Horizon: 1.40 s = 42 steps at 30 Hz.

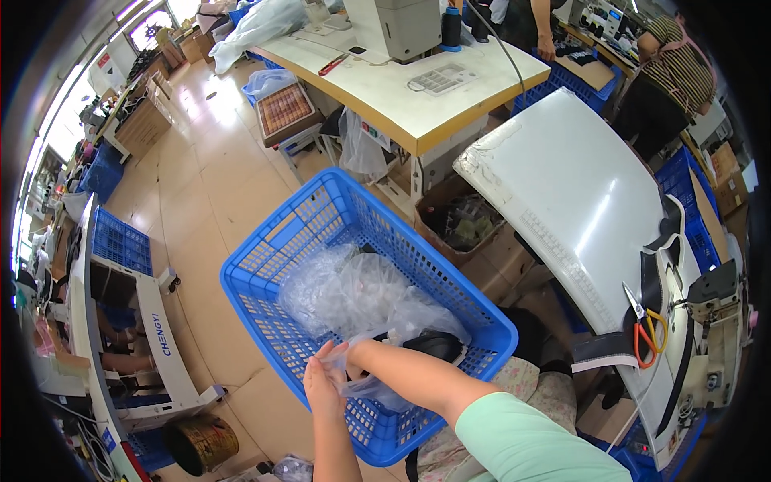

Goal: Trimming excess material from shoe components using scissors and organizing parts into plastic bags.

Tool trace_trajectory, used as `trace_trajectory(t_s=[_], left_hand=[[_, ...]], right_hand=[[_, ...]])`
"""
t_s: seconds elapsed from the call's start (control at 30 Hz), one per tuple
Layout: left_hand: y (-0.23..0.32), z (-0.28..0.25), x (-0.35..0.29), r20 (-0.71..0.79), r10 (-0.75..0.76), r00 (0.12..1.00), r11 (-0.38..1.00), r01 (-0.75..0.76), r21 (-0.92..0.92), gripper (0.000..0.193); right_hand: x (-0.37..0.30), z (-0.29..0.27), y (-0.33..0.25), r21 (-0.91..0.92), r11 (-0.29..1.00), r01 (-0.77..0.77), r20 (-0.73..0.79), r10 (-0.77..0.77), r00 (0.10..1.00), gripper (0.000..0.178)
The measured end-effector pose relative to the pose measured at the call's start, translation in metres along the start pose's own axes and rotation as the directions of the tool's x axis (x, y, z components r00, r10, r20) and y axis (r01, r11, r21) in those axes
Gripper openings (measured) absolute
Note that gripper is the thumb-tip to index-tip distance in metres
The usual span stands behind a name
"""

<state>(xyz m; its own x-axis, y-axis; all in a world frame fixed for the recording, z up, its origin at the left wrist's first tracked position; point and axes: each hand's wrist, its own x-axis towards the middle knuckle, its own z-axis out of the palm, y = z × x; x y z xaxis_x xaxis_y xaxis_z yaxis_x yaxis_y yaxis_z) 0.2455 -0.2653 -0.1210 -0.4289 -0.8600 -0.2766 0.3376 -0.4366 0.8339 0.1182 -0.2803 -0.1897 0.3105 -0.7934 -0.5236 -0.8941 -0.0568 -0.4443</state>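
Observation:
A blue plastic basket (255,269) stands in front of me, with crumpled clear plastic bags (361,289) inside it. My left hand (323,384) is at the basket's near left side, its fingers closed on the edge of a clear plastic bag (373,390). My right forearm reaches across the basket from the right. My right hand (356,360) is at the mouth of that bag, close to my left hand, and its fingers are hidden by the plastic and the wrist. Beside my right forearm lies a black item (438,345), partly covered by plastic.
To the right, a white sewing table (562,181) holds orange-handled scissors (642,337) and black-and-white strips (606,351). Another worktable (385,88) stands beyond the basket. A cardboard box (458,217) sits between them. People are at the back right. A round bin (201,444) stands lower left.

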Motion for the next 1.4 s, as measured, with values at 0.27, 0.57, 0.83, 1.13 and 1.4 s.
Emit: trace_trajectory(t_s=[0.27, 0.57, 0.83, 1.13, 1.4], left_hand=[[0.0, -0.01, 0.006, -0.053, 0.104, 0.993, 0.989, -0.097, 0.114, 0.049], [-0.006, -0.02, 0.013, -0.106, 0.117, 0.987, 0.981, -0.098, 0.169, 0.049], [0.001, -0.002, 0.012, -0.062, 0.107, 0.992, 0.956, -0.085, 0.281, 0.047], [-0.016, 0.015, 0.012, 0.091, 0.087, 0.992, 0.917, -0.116, 0.381, 0.049], [0.005, 0.009, 0.018, 0.008, 0.17, 0.985, 0.946, -0.165, 0.278, 0.049]], right_hand=[[0.002, 0.023, 0.001, 0.045, 0.999, 0.023, -0.235, -0.012, 0.972, 0.032], [-0.036, 0.001, 0.018, -0.202, 0.976, -0.084, -0.041, 0.077, 0.996, 0.053], [-0.051, 0.03, 0.056, -0.632, 0.769, -0.101, -0.273, -0.099, 0.957, 0.043], [-0.043, 0.032, 0.054, 0.17, 0.973, -0.155, -0.33, 0.205, 0.921, 0.039], [-0.041, 0.037, 0.025, 0.724, 0.68, 0.118, -0.363, 0.23, 0.903, 0.054]])
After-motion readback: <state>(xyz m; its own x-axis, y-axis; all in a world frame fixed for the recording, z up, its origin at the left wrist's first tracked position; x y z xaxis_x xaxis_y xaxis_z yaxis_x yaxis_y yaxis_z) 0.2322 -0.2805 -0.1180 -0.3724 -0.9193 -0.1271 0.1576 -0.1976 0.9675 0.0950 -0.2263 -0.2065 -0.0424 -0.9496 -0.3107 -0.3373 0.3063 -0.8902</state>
